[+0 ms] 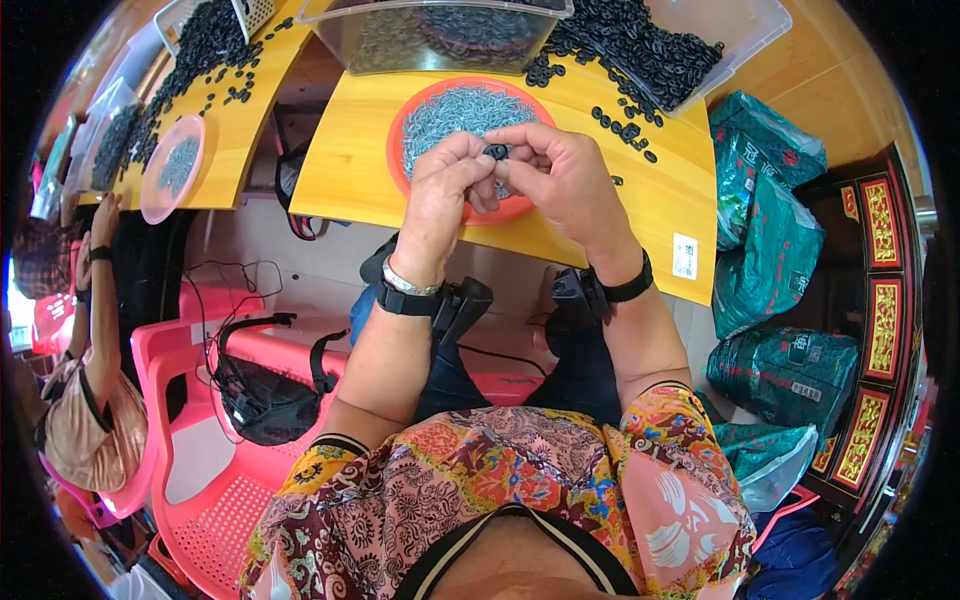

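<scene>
Both my hands meet over the near side of a red plastic bowl (pixel 545 92) filled with small silvery screws (pixel 455 112). Between the fingertips sits a small black oval plastic piece (pixel 496 152). My left hand (pixel 448 178) pinches it from the left, its other fingers curled beneath. From the right, my right hand (pixel 560 178) grips the same piece with thumb and forefinger. Whether a screw is in the piece is hidden by the fingers. Similar black pieces (pixel 640 50) lie heaped on the yellow table (pixel 345 140) to the right of the bowl.
A clear plastic bin (pixel 340 40) stands behind the bowl, and another clear tray (pixel 755 30) lies at the far right. Green bags (pixel 780 375) crowd the floor at right. Pink chairs (pixel 215 500) stand at left, where another person (pixel 95 420) sits by a second bowl (pixel 165 195).
</scene>
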A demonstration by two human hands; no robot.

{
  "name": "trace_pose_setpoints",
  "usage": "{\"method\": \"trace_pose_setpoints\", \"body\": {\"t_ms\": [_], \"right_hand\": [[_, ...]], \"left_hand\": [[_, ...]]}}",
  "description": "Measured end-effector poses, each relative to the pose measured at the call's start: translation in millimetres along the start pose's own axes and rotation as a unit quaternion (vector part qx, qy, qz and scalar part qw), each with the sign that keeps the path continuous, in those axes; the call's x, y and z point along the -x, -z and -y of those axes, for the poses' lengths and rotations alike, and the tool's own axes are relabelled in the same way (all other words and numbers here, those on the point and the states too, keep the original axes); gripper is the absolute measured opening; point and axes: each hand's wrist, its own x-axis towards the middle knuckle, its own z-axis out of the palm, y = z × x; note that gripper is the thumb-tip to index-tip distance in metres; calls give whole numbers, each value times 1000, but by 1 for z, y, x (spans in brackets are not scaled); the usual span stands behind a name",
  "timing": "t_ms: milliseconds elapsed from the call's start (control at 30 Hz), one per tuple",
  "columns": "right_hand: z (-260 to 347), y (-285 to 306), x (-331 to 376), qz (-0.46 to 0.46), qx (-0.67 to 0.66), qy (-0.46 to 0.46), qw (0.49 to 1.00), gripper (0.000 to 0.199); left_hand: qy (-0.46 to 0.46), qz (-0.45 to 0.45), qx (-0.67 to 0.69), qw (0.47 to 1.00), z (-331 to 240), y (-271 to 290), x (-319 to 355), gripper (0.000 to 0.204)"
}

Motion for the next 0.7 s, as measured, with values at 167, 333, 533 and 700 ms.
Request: {"method": "trace_pose_setpoints", "body": {"t_ms": [167, 333, 533, 700], "right_hand": [[-7, 8, -5, 42, 17, 47, 998, 26], [-17, 15, -8, 67, 28, 59, 996, 29], [-3, 15, -5, 80, -117, 16, 990, 25], [4, 17, -1, 74, -113, 22, 991, 27]], "left_hand": [[3, 21, 8, 1000, 1, 6, -1, 10], [15, 66, -9, 998, 1, 11, 0, 17], [-60, 66, -58, 994, -1, 4, 4, 16], [-230, 29, -248, 941, -3, -6, 9, 17]]}}
